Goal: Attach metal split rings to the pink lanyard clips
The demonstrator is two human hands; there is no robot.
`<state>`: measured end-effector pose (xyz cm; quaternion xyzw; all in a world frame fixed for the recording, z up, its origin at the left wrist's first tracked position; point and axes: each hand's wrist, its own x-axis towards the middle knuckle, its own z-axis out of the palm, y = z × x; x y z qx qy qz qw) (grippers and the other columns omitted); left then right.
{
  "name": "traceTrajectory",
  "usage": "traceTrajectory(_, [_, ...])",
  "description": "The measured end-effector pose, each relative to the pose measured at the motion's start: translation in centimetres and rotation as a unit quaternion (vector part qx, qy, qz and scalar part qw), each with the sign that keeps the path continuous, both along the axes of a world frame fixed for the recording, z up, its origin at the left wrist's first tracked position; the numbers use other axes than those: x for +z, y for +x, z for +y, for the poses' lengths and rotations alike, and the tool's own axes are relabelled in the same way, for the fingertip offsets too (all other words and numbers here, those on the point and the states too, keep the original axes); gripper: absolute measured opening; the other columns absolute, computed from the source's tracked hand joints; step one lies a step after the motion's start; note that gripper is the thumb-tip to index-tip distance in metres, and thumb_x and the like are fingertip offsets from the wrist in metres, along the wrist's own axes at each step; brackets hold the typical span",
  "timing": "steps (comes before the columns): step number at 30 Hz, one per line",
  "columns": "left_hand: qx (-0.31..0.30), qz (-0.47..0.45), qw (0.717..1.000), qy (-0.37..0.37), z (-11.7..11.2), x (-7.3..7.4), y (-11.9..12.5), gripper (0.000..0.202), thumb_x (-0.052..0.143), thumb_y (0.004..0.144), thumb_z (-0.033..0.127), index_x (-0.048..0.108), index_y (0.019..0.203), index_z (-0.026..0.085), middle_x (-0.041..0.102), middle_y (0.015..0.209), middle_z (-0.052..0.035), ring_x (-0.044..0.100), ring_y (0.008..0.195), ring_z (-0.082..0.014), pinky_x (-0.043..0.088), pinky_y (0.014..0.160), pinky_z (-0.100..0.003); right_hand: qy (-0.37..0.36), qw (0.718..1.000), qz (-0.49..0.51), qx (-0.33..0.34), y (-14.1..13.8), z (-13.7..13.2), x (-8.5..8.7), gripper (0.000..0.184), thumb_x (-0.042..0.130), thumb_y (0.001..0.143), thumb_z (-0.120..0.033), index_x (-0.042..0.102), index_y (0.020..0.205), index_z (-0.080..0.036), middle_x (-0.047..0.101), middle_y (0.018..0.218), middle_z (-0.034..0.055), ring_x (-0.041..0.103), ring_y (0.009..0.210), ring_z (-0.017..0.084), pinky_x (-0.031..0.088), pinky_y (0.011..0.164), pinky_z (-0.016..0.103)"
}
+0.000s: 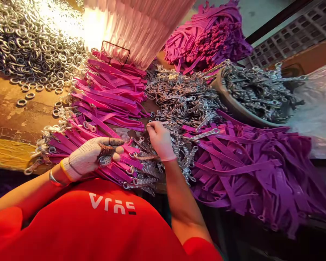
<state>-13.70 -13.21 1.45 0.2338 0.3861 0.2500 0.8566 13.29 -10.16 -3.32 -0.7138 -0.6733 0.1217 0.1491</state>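
The pink straps (111, 99) at left carry metal ends (89, 126), so these seem done; the chains (182, 96), rings (43, 54) and two purple heaps (233, 166) seem left. I count one bucket (228, 102); single pieces are too many. The left hand (88, 156), fingers loosely apart, is over the pink straps; the right hand (160, 139), beside the chains, has fingertips near together, but whether they pinch something I cannot tell.

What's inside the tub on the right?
Metal chains, heaped in the tub, some sticking out past the rim. The top layer covers whatever lies deeper; the tub's bottom can't be seen.
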Motion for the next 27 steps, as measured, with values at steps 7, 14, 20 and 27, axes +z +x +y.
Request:
traceTrajectory(7, [0.017, 0.077, 0.970, 0.228, -1.0, -0.2, 1.2, 0.056, 0.060, 0.095, 0.042, 0.043, 0.142, 0.017, 0.066, 0.076, -0.0012, 0.055, 0.046, -0.0092, 0.037, 0.043, -0.018, 0.049, 0.976, 0.163, 0.138, -6.1, -6.9, 5.0, 0.035, 0.054, 0.100, -0.039, 0.057, 0.130, -0.021, 0.070, 0.108, 0.0071, 0.066, 0.096, 0.020, 0.051, 0.088, 0.031])
traceTrajectory(14, [-0.042, 0.029, 0.963, 0.265, -1.5, -0.8, 2.3, 0.074, 0.059, 0.094, 0.044, 0.030, 0.156, 0.018, 0.061, 0.073, 0.0020, 0.054, 0.048, -0.0096, 0.043, 0.048, -0.022, 0.087, 0.967, 0.185, 0.155, -8.3, -7.6, 4.1, 0.024, 0.043, 0.103, -0.027, 0.062, 0.114, -0.020, 0.069, 0.102, 0.0074, 0.064, 0.097, 0.020, 0.051, 0.089, 0.033])
traceTrajectory(20, [-0.050, 0.268, 0.826, 0.493, -1.1, -1.4, 1.6, 0.031, 0.064, 0.089, 0.031, 0.063, 0.115, 0.015, 0.072, 0.096, -0.0073, 0.067, 0.079, -0.0169, 0.051, 0.072, -0.026, 0.072, 0.959, 0.230, 0.148, -7.3, -8.3, 4.1, 0.019, 0.055, 0.092, -0.020, 0.068, 0.106, -0.020, 0.074, 0.100, 0.0049, 0.067, 0.092, 0.018, 0.052, 0.085, 0.030])
traceTrajectory(27, [-0.090, 0.325, 0.775, 0.535, -1.3, -1.4, 0.8, 0.017, 0.056, 0.092, 0.029, 0.067, 0.094, 0.016, 0.073, 0.084, -0.0046, 0.065, 0.074, -0.0163, 0.046, 0.068, -0.025, 0.001, 0.933, 0.352, 0.076, -7.0, -8.8, 4.3, 0.016, 0.061, 0.089, -0.024, 0.073, 0.098, -0.021, 0.077, 0.095, 0.0021, 0.070, 0.087, 0.017, 0.055, 0.080, 0.028])
